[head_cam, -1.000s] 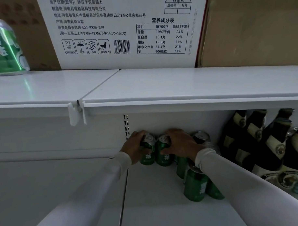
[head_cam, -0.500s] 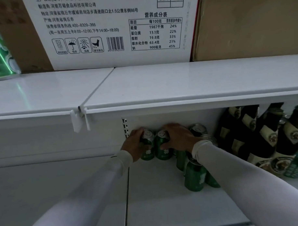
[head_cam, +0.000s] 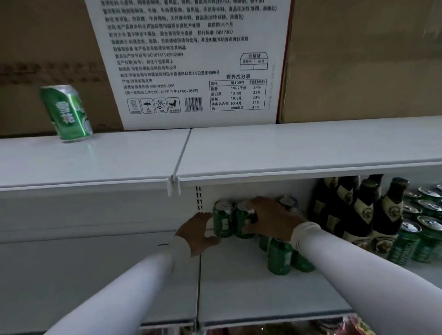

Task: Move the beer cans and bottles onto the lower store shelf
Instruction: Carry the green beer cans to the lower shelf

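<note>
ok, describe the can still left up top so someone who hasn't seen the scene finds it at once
Start at the upper white shelf, in front of the brown cartons. Left of the white printed box stands one green beer can. It is the only can on that level; every other can sits on the lower shelf by the hands.
</note>
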Motion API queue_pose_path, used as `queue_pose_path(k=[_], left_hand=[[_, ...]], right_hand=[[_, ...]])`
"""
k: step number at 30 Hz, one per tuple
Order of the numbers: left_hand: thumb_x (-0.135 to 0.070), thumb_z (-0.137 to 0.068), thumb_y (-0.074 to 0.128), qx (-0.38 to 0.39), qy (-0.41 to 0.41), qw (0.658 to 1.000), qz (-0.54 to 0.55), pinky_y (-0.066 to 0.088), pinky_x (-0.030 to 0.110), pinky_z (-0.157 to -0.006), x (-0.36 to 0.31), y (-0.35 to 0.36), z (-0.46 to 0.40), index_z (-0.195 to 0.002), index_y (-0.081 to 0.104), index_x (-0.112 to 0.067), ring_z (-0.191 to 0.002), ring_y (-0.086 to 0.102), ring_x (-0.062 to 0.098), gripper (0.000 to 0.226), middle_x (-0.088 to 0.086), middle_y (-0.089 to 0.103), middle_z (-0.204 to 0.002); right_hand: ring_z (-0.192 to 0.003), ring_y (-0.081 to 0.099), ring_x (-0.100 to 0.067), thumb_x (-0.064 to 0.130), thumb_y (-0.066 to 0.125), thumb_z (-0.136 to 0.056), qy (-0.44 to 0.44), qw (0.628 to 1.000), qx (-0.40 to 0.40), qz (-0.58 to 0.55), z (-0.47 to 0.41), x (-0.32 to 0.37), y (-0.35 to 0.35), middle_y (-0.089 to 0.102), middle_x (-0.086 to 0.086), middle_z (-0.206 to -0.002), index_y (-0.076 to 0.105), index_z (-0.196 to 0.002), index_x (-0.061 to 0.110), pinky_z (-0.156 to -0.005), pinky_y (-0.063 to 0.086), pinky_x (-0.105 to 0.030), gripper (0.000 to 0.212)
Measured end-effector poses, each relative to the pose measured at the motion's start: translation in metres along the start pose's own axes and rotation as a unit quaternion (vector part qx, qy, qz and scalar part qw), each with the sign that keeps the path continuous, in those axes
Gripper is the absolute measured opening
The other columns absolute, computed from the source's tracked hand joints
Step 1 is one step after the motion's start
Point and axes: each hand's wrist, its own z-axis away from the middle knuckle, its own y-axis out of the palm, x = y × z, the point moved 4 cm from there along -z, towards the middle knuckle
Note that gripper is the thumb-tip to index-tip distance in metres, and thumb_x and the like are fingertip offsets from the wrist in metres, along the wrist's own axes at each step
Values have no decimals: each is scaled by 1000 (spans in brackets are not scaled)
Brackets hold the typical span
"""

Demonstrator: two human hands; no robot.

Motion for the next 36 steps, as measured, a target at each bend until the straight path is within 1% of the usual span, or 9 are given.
queue_pose_path(k=[3,6,7,9,12,20,24,27,36], left_hand=[[-41,-89,61,9,-25,999,-39,22,23,-112,-10,-8,32,-151,17,-16,-141,27,20,80,6,24,-155],[-43,-88,62,3,-47,997,-65,27,28,-113,-22,-15,70,-151,19,-18,-140,30,21,80,5,27,-154],[-44,-87,63,-3,-55,996,-76,28,29,-113,-25,-18,83,-150,20,-19,-140,31,22,81,5,28,-154],[-44,-85,64,-12,-72,993,-93,30,31,-113,-27,-23,112,-150,22,-18,-139,32,23,81,6,29,-154],[-43,-84,65,-19,-101,990,-97,33,38,-111,-22,-35,158,-148,24,-19,-138,34,26,79,7,30,-153],[-41,-89,61,-67,-183,971,-135,19,26,-113,33,-116,287,-149,26,-17,-144,22,19,74,4,27,-156],[-44,-88,61,-99,-203,961,-161,24,25,-111,67,-176,346,-149,25,-19,-141,28,18,75,2,28,-155],[-48,-86,62,-132,-215,950,-186,28,28,-110,96,-227,383,-148,26,-20,-138,33,19,77,1,31,-153],[-56,-83,61,-194,-222,922,-252,37,35,-109,201,-360,460,-145,31,-25,-132,42,17,76,-4,38,-149]], right_hand=[[-114,55,-23,38,72,-84,-33,999,6,16,26,15,-12,59,-7,-124,58,-126,11,-97,42,-32,52],[-103,59,-23,36,69,-84,-49,998,24,37,47,32,-25,61,-6,-116,59,-108,14,-87,47,-34,34],[-107,57,-24,40,68,-83,-57,997,29,49,54,38,-27,59,-5,-119,58,-109,18,-90,47,-36,36],[-122,50,-25,50,68,-81,-66,995,33,67,66,52,-28,51,-2,-135,52,-129,23,-100,42,-36,57],[-129,46,-24,51,68,-84,-102,993,33,55,82,83,-23,46,-4,-145,45,-142,22,-101,37,-29,70],[-135,43,-22,52,68,-85,-250,965,49,57,103,232,0,45,-4,-149,41,-147,20,-110,33,-29,75],[-136,43,-20,52,66,-86,-327,942,20,70,101,331,-12,46,-2,-149,40,-147,20,-110,31,-29,74],[-129,49,-17,53,68,-85,-368,928,-9,58,96,403,-29,51,0,-144,42,-146,21,-106,38,-30,73],[-117,55,-12,56,68,-83,-400,913,-75,39,58,571,-50,58,5,-134,47,-141,23,-98,45,-28,70]])
